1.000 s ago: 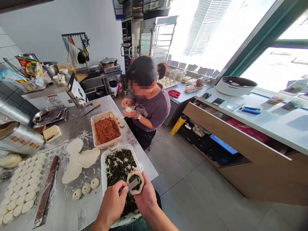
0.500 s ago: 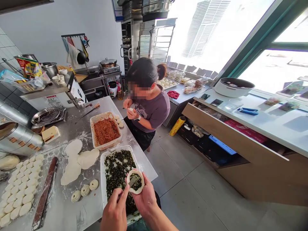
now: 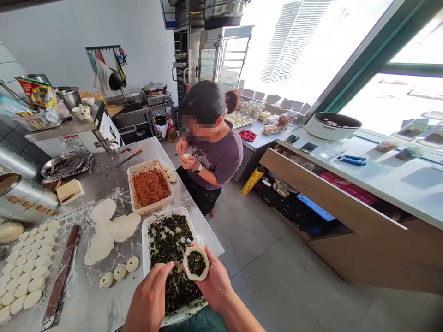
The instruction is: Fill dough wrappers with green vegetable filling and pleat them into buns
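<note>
In my right hand, palm up and fingers curled, lies a round dough wrapper. Dark green chopped filling sits in its middle. To the left, my left hand is closed in a pinch over the filling tub; it seems to hold a small flat spatula, whose blade barely shows now. Beneath both hands is the white tub, spread with the same chopped greens. Several pleated buns rest on the steel table just left of the tub.
A tub of reddish-brown filling stands behind the greens. Flat dough sheets, a long dark wooden strip and rows of dough pieces lie at left. Across the table corner, a co-worker shapes dough. A knife lies farther back.
My left hand has drawn back left from the wrapper, and the grey blade over the filling is gone from there. The filling now shows as a dark round mound. My right hand keeps its hold.
</note>
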Tool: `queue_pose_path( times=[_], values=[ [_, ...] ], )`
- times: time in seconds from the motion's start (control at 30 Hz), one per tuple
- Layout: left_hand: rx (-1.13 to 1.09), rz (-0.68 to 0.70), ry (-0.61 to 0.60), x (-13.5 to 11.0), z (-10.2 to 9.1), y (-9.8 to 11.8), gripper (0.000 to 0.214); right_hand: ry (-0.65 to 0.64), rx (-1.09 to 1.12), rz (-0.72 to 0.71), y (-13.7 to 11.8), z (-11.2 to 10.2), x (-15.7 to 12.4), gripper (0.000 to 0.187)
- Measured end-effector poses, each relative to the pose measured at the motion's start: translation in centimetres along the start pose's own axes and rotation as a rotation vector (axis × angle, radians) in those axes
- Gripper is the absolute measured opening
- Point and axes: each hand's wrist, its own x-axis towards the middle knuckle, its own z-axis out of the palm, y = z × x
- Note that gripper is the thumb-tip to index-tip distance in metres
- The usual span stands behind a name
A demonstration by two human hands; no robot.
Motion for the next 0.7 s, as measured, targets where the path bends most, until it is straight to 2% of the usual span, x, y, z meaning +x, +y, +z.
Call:
queue_pose_path(
  times=[0.07,0.13,0.2,0.3,0.4,0.47,0.57,0.7],
  values=[
    [-0.006,-0.184,-0.1,0.1,-0.3,-1.4,0.044,-0.055,-0.054,0.05,-1.5,-0.8,-1.1,0.037],
    [0.031,-0.319,-0.284,0.3,0.3,-2.6,0.043,-0.111,-0.061,0.096,-2.7,-2.0,-1.7,0.038],
    [0.062,-0.344,-0.459,0.6,2.1,-3.2,0.038,-0.09,-0.047,0.147,-3.0,-3.2,-1.6,0.031],
    [0.078,-0.3,-0.602,0.8,5.8,-2.8,0.031,-0.018,-0.031,0.169,-2.1,-4.8,-0.5,0.023],
    [0.095,-0.264,-0.679,0.7,9.1,-1.7,0.031,0.014,-0.007,0.122,-1.0,-5.7,0.5,0.023],
    [0.09,-0.248,-0.721,0.5,10.5,-1.2,0.026,0.033,0.004,0.091,-0.8,-6.2,0.7,0.026],
    [0.055,-0.236,-0.784,0.0,11.3,-0.9,0.025,0.065,-0.001,0.062,-1.1,-7.0,0.5,0.021],
    [-0.034,-0.247,-0.812,-0.6,11.1,-1.1,0.027,0.078,0.0,0.066,-1.5,-7.9,0.1,0.022]
  ],
)
